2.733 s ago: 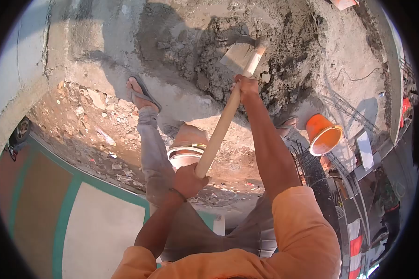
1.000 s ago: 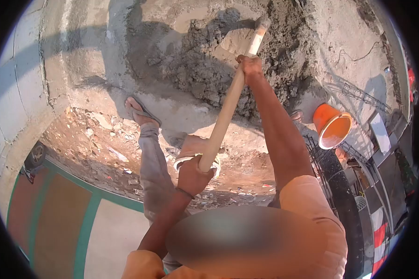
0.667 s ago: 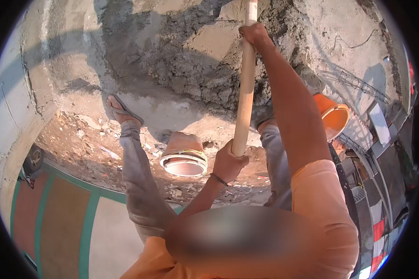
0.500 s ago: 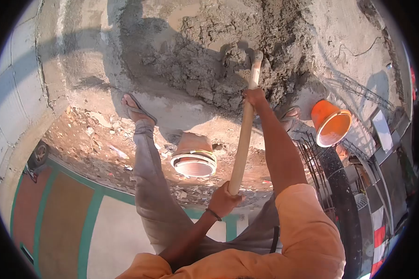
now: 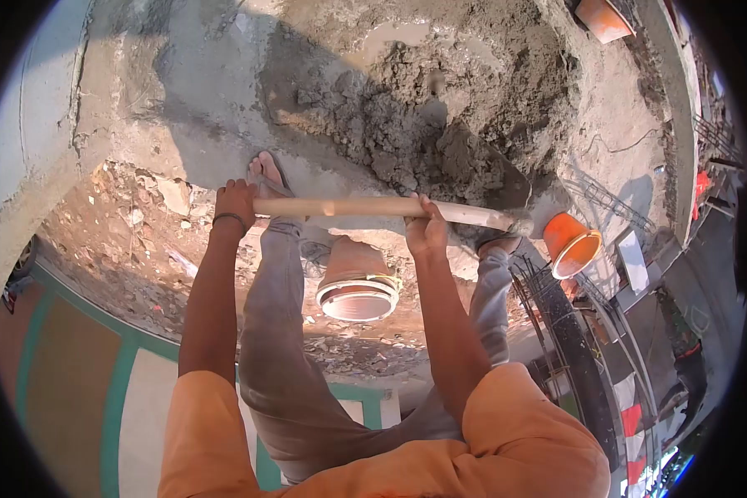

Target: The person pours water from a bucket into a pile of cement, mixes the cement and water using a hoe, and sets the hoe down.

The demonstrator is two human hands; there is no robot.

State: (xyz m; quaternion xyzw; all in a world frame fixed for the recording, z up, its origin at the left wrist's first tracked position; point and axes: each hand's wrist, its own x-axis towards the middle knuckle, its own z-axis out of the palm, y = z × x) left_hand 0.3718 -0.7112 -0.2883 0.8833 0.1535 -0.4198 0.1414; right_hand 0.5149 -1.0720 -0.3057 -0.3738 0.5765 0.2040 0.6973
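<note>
Two legs straddle stacked buckets — orange bucket near the hoe.

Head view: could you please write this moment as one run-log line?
left hand: holds wooden handle at end | right hand: holds it farther along | grey mix: on ground ahead | orange bucket: at right

A rough grey concrete floor carries a broad heap of wet cement, with a muddy puddle at its far edge. An orange bucket stands near the heap. Nearer, a strip of dirt holds stones and stacked buckets.
</note>
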